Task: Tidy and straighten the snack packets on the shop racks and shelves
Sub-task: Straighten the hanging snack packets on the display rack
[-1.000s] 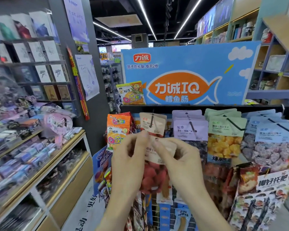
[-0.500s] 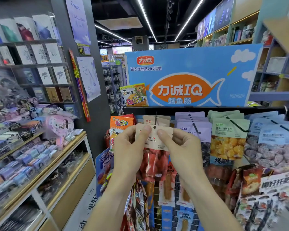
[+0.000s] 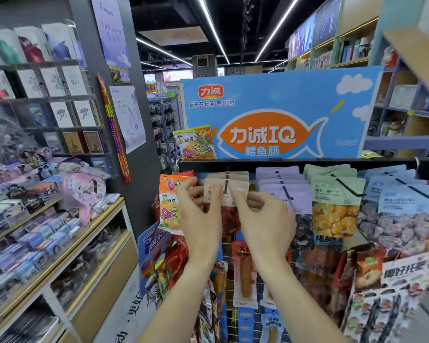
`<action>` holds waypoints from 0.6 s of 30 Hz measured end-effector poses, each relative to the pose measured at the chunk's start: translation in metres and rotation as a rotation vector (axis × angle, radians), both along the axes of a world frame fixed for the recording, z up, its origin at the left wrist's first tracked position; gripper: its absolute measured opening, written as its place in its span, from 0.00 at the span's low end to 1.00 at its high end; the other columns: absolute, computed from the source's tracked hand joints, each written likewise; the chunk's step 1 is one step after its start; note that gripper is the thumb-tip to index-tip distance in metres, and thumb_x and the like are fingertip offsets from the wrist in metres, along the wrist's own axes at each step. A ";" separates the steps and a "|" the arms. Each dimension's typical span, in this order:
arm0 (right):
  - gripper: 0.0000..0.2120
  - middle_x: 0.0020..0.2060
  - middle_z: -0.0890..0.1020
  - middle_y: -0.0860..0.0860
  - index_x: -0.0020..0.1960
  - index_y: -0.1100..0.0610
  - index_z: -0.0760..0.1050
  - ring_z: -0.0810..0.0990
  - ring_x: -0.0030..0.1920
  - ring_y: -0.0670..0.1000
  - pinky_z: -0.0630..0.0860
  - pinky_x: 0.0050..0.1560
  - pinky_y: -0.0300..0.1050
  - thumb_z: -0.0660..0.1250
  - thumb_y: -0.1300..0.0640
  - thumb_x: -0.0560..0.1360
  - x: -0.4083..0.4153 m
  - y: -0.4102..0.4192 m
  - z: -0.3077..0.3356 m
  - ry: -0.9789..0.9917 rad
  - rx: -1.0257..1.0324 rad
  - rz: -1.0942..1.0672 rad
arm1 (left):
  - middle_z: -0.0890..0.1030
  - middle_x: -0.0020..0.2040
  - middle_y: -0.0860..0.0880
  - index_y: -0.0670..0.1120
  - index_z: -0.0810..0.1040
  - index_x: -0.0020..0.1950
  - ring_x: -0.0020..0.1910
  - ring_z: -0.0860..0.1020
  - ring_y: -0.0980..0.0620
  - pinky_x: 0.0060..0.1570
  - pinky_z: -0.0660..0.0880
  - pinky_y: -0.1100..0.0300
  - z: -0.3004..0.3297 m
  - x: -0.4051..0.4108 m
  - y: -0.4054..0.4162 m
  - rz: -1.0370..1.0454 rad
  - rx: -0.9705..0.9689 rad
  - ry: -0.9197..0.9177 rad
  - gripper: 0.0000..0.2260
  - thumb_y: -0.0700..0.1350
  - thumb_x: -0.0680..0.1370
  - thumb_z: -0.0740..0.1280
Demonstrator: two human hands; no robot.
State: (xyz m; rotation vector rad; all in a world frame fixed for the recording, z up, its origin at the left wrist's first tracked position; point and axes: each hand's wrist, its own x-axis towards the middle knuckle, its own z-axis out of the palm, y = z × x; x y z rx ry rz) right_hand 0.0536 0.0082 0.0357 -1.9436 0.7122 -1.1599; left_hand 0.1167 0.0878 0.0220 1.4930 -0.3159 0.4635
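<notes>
Head view: both hands are working at the beige-topped snack packet [image 3: 227, 194] hanging on a rack hook [image 3: 226, 185], beside the orange packet [image 3: 170, 201]. The left hand [image 3: 198, 216] is pinching its left edge; the right hand [image 3: 265, 219] is pinching its right lower corner.

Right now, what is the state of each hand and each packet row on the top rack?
Left hand: pinches beige packet header.
Right hand: fingertips on the same header.
Beige packet: threaded on its hook.
Orange packets: hanging, slightly askew.
Purple packets: hanging in a row.
Green packets: hanging in a row.
</notes>
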 end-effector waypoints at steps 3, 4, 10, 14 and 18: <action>0.12 0.42 0.86 0.39 0.53 0.46 0.85 0.83 0.43 0.37 0.80 0.50 0.36 0.70 0.40 0.76 -0.035 0.001 -0.019 -0.108 -0.110 -0.027 | 0.74 0.65 0.55 0.51 0.71 0.70 0.66 0.75 0.54 0.65 0.75 0.54 -0.019 -0.011 0.007 0.080 0.071 -0.235 0.22 0.48 0.79 0.74; 0.11 0.45 0.86 0.40 0.54 0.48 0.85 0.83 0.44 0.38 0.77 0.53 0.31 0.72 0.44 0.76 -0.047 -0.001 -0.027 -0.148 -0.179 -0.070 | 0.71 0.68 0.51 0.48 0.73 0.70 0.69 0.72 0.52 0.68 0.73 0.53 -0.026 -0.012 0.009 0.127 0.147 -0.343 0.22 0.46 0.78 0.75; 0.22 0.68 0.71 0.60 0.67 0.54 0.79 0.71 0.67 0.61 0.66 0.69 0.44 0.75 0.50 0.75 -0.065 -0.038 -0.058 -0.046 -0.452 -0.228 | 0.60 0.77 0.36 0.47 0.77 0.73 0.78 0.63 0.37 0.69 0.72 0.41 -0.058 -0.009 -0.001 0.136 0.536 -0.569 0.24 0.48 0.78 0.75; 0.22 0.68 0.71 0.59 0.69 0.53 0.76 0.72 0.68 0.60 0.81 0.58 0.56 0.74 0.51 0.76 -0.046 -0.051 -0.063 -0.001 -0.489 -0.147 | 0.57 0.79 0.37 0.47 0.74 0.75 0.79 0.61 0.37 0.70 0.72 0.40 -0.059 -0.004 -0.006 0.105 0.531 -0.524 0.25 0.44 0.78 0.75; 0.23 0.68 0.71 0.55 0.70 0.49 0.75 0.74 0.68 0.56 0.79 0.55 0.45 0.73 0.51 0.77 -0.051 -0.058 -0.062 -0.022 -0.469 -0.091 | 0.54 0.80 0.39 0.49 0.72 0.77 0.79 0.62 0.37 0.72 0.70 0.39 -0.060 -0.004 -0.007 0.105 0.555 -0.505 0.27 0.44 0.78 0.74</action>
